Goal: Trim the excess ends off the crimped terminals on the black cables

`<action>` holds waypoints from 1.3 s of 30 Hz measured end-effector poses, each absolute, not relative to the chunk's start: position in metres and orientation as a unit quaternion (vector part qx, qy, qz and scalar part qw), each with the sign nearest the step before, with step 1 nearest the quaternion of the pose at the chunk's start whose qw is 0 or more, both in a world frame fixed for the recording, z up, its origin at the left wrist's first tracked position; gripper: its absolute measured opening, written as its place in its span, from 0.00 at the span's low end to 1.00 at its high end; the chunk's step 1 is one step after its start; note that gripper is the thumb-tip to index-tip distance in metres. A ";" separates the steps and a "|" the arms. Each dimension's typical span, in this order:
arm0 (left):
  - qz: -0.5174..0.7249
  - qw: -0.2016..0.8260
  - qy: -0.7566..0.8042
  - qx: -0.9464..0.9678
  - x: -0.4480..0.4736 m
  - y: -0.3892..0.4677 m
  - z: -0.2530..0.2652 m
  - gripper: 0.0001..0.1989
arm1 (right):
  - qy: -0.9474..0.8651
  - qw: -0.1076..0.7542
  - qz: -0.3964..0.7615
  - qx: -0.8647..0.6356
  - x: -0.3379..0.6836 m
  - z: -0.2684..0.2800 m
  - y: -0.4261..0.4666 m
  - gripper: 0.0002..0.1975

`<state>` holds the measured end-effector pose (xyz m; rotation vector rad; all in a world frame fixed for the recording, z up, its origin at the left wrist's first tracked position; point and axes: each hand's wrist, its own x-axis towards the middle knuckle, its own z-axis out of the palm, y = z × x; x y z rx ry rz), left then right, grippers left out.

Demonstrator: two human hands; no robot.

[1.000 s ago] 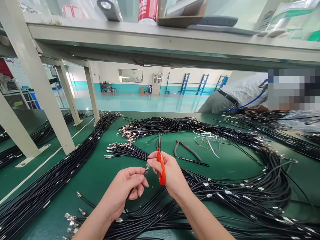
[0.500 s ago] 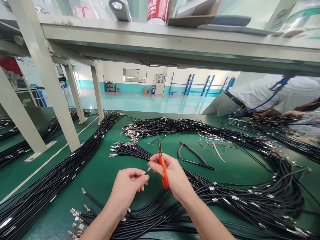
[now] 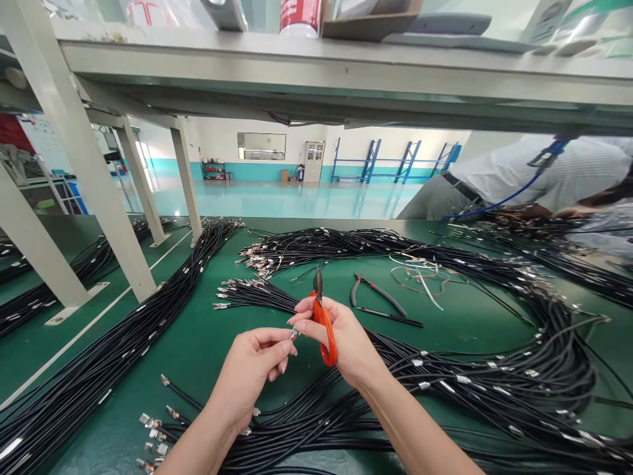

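Observation:
My left hand (image 3: 254, 369) pinches the metal connector end (image 3: 293, 334) of a black cable between thumb and forefinger. Against the other side of that connector, the thumb and forefinger of my right hand (image 3: 341, 336) close in. A pair of orange-handled scissors (image 3: 325, 336) is tucked in my right hand, its dark pointed blades upward and away from the connector. Behind my hands a small bundle of black cables (image 3: 257, 293) lies with metal ends to the left. Below them runs a thicker bundle (image 3: 316, 429), its connectors at lower left. The held cable's run is mostly hidden.
Cutting pliers (image 3: 378, 293) and a thin black pen-like tool (image 3: 390, 317) lie on the green table (image 3: 459, 323). Loose wire scraps (image 3: 425, 277) sit beyond. Long cable bundles (image 3: 133, 323) line the left, near shelf posts (image 3: 106, 191). At right, a person (image 3: 534, 175) bends over cables.
My fingers have come closer together at the connector, and the scissors have turned slightly in my right hand, showing more of both handles. The whole view has shifted a little.

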<state>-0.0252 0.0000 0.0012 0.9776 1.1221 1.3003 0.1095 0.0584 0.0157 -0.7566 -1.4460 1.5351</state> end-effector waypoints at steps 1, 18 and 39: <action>0.551 0.545 0.480 0.411 -0.026 0.000 0.001 0.10 | -0.581 0.435 0.618 -0.303 0.109 0.017 0.058 0.09; 0.565 0.489 0.526 0.405 -0.021 -0.001 -0.002 0.14 | -0.542 0.433 0.644 -0.323 0.106 0.011 0.059 0.07; 0.572 0.512 0.501 0.399 -0.020 0.000 -0.001 0.15 | -0.538 0.460 0.629 -0.322 0.103 0.012 0.057 0.09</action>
